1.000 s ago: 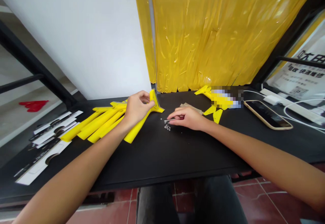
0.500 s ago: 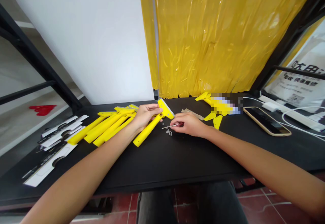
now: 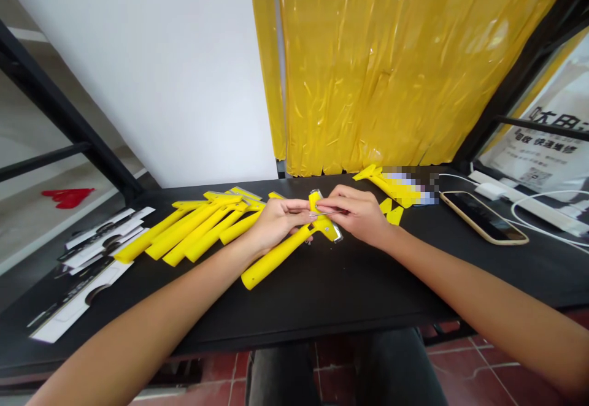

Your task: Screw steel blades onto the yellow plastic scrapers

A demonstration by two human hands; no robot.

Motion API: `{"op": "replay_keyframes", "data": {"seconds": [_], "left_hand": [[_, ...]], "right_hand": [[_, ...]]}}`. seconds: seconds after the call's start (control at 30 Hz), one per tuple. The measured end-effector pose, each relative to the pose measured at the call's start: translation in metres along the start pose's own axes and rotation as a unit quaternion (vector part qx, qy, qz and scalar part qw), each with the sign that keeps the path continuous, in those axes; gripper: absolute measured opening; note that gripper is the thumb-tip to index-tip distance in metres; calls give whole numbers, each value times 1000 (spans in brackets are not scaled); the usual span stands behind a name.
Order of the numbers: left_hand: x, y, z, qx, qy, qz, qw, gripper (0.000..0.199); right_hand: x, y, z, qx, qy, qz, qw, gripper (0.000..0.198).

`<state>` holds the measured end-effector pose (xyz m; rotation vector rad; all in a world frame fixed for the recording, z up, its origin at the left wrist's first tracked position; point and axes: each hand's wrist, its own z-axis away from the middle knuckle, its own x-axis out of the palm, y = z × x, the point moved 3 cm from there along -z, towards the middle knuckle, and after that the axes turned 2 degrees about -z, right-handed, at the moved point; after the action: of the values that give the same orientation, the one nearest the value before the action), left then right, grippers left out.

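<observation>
My left hand (image 3: 277, 221) is closed on a yellow scraper (image 3: 278, 255), gripping it close to its wide head. The handle slants down toward the table's front edge. A metal strip shows along the scraper head's right edge, with a screw in its face. In my right hand (image 3: 365, 214) is a small screwdriver (image 3: 329, 213), its thin shaft lying across the scraper head. The right fingers touch or nearly touch the head. Small loose pieces below the head are mostly hidden. Left of my left hand lies a pile of yellow scrapers (image 3: 201, 229).
White and black card sleeves (image 3: 69, 317) lie at the left. Beyond my right hand are more yellow parts (image 3: 391, 188), partly blurred out. A phone (image 3: 483, 217), white cables and a power strip (image 3: 529, 200) sit at the right. Yellow plastic sheeting (image 3: 368, 75) hangs behind the table.
The held scraper has moved right and turned, its head now between both hands. My right hand has risen from the loose pieces, bringing the screwdriver to the scraper head.
</observation>
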<state>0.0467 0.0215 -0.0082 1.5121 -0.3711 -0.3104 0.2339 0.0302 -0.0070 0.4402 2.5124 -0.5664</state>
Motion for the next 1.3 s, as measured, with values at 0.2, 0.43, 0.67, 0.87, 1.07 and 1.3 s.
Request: {"op": "replay_keyframes", "data": {"seconds": [0.2,0.43,0.67,0.87,1.07,1.3], "left_hand": [[2,1,2,12,3,-9,1000,28],[6,3,4,32,30,-37,998,18],[6,3,4,52,61,-80,994,12],[6,4,6,72,61,-91,991,12],[6,0,5,46,62,-59,995,15],[4,-5,3,43,59,-60,996,20]], "right_hand": [[-3,-2,2,-42,-14,56,997,18],[-4,-7,1,-34,-48,75,995,18],[-1,-13,-5,40,-40,-49,997,9],[1,-14,-3,74,-32,-48,996,9],[0,-13,1,11,-33,30,999,15],[-2,-8,4,-31,-72,124,989,21]]}}
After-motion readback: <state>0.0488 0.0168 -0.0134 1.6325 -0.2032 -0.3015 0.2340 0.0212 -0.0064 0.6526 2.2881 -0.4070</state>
